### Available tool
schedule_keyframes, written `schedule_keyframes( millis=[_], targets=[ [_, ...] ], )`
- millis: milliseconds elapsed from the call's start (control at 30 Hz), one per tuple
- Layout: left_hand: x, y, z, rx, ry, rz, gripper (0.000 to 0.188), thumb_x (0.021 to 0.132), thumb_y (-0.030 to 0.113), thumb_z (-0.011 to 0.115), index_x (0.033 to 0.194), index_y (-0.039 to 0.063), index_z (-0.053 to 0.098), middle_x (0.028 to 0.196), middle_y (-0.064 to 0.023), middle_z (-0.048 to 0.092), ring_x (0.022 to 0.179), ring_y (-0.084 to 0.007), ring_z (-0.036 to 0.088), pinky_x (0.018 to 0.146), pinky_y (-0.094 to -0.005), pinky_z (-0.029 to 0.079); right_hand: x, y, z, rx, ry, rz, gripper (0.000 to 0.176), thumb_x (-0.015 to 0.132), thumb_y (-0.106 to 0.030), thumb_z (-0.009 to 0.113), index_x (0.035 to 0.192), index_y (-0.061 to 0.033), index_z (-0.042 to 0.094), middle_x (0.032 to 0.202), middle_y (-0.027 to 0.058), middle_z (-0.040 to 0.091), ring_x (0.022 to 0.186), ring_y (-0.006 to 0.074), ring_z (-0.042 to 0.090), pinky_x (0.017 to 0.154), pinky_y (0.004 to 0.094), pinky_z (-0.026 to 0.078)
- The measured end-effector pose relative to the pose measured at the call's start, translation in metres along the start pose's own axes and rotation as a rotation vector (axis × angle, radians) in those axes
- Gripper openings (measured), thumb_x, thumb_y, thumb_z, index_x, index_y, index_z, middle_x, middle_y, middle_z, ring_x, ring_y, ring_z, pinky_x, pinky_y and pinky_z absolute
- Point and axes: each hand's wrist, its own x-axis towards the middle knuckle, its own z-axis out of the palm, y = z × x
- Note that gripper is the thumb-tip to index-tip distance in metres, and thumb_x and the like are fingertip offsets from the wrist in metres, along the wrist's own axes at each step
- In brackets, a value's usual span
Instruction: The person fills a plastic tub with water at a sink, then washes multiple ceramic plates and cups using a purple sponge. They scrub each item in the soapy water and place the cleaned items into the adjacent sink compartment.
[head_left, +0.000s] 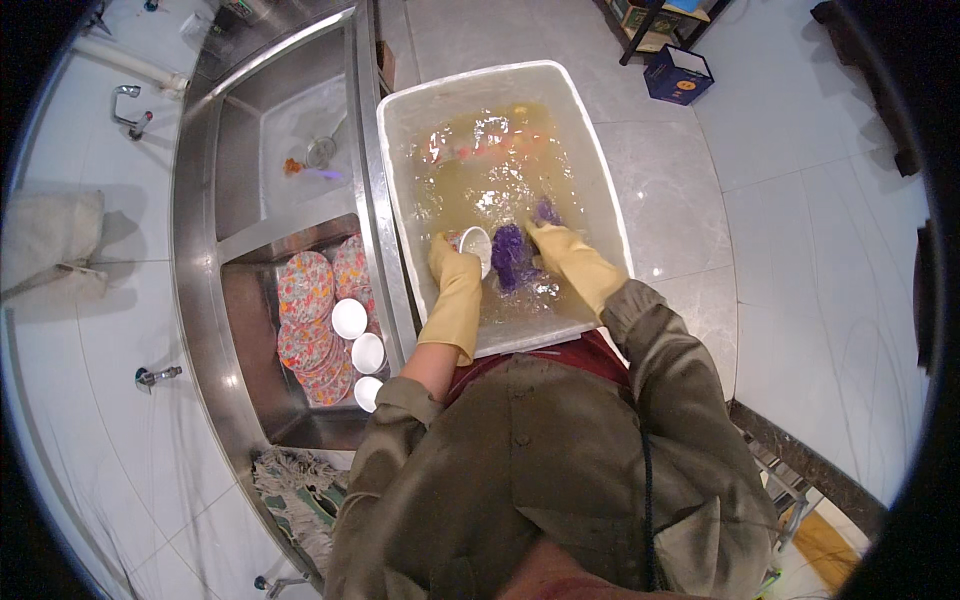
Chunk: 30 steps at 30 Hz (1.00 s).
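My left hand (454, 279), in a yellow rubber glove, grips a small bowl (478, 249) with a white inside and a patterned outside. It tilts over murky water in a large white plastic tub (504, 349). My right hand (564, 253), gloved the same way, holds a purple scrubbing cloth (510, 259) just right of the bowl. Part of the cloth shows beyond the fingertips, and some fingers are hidden by cloth and water. Reddish patterned dishes (480, 146) lie blurred under the water at the tub's far end.
Left of the tub runs a steel double sink (382, 187). Its near basin holds several floral plates (306, 286) and white-lined bowls (349, 319); the far one has a drain strainer (321, 152). Wall taps (135, 120) stick out at left. A dark blue box (678, 75) stands on the floor.
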Motion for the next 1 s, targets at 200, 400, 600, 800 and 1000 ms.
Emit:
schedule_keyframes(
  millis=[200, 400, 600, 800, 1000],
  targets=[
    [0.006, -0.003, -0.015, -0.129, 0.168, 0.229, 0.042, 0.075, -0.004, 0.065, 0.117, -0.003, 0.063, 0.109, -0.0240, 0.068, 0.104, -0.0407, 0.065, 0.092, -0.0443, 0.050, -0.021, -0.011, -0.028, 0.311, -0.084, 0.228, 0.030, 0.085, -0.006, 0.071, 0.115, -0.0091, 0.072, 0.105, 0.0167, 0.074, 0.096, 0.0292, 0.070, 0.087, 0.0410, 0.054],
    [-0.026, 0.046, -0.027, -0.252, 0.013, -0.052, 0.043, 0.079, -0.009, 0.058, 0.122, -0.005, 0.059, 0.113, -0.0210, 0.066, 0.104, -0.0328, 0.066, 0.090, -0.0392, 0.052, -0.081, -0.014, -0.120, 0.766, 0.045, 0.179, 0.015, 0.083, -0.009, 0.076, 0.096, -0.0029, 0.072, 0.077, 0.0038, 0.068, 0.063, 0.0122, 0.057, 0.057, 0.0272, 0.046],
    [-0.003, 0.007, 0.006, -0.228, -0.024, -0.155, 0.040, 0.087, -0.003, 0.062, 0.127, -0.006, 0.057, 0.119, -0.0197, 0.065, 0.107, -0.0296, 0.067, 0.088, -0.0385, 0.055, -0.142, -0.055, -0.218, 0.981, 0.276, 0.044, 0.016, 0.082, -0.007, 0.077, 0.095, -0.0003, 0.070, 0.076, 0.0030, 0.067, 0.058, 0.0080, 0.053, 0.050, 0.0243, 0.042],
    [-0.010, 0.018, 0.000, -0.372, -0.118, -0.356, 0.037, 0.094, 0.008, 0.064, 0.128, -0.005, 0.056, 0.120, -0.0197, 0.065, 0.106, -0.0280, 0.066, 0.089, -0.0373, 0.054, -0.145, -0.057, -0.234, 1.108, 0.502, -0.246, 0.018, 0.086, -0.008, 0.071, 0.101, 0.0007, 0.066, 0.086, 0.0031, 0.067, 0.071, 0.0082, 0.058, 0.065, 0.0225, 0.047],
    [-0.013, 0.025, -0.008, -0.399, -0.191, -0.392, 0.040, 0.096, 0.012, 0.063, 0.131, -0.006, 0.053, 0.123, -0.0192, 0.063, 0.108, -0.0269, 0.065, 0.091, -0.0364, 0.053, -0.103, -0.037, -0.193, 1.479, 0.457, -0.118, 0.018, 0.089, -0.011, 0.067, 0.105, -0.0049, 0.062, 0.093, 0.0027, 0.065, 0.081, 0.0142, 0.063, 0.075, 0.0255, 0.050]
  ],
)
